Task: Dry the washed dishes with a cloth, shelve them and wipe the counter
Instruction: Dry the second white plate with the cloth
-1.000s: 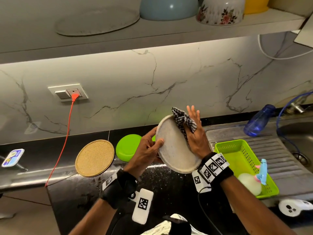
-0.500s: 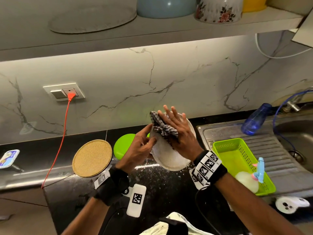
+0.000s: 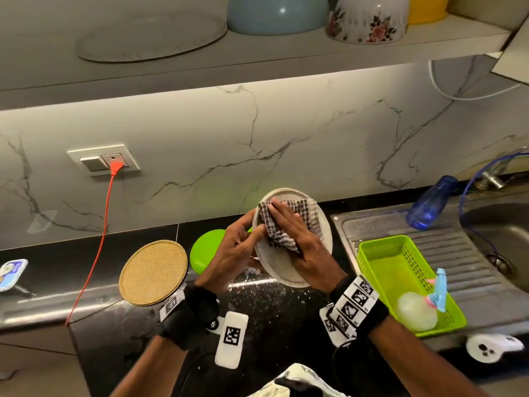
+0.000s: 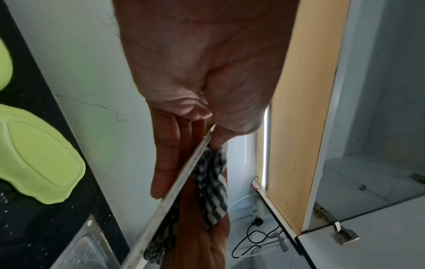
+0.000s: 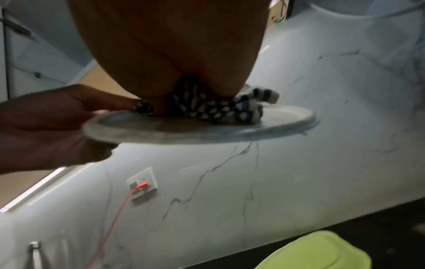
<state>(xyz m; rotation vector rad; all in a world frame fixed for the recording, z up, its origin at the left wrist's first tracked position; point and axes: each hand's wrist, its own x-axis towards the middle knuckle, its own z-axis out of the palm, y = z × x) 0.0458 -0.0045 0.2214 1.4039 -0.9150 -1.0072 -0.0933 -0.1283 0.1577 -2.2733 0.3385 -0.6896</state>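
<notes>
Checked woven cloth (image 3: 289, 224); matt speckled plate (image 3: 289, 270); glossy black counter (image 3: 269, 319); rough cork mat (image 3: 153, 272).

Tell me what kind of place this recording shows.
Most likely a home kitchen: a steel sink with a ribbed drainboard, bowls on a shelf above a marble backsplash, and a plate being wiped with a checked cloth.

Checked cloth (image 3: 286, 224) now spread flatter across the plate (image 3: 294, 270).

Checked cloth (image 3: 289, 222) under right hand (image 3: 303, 247), on plate (image 3: 323, 224)
</notes>
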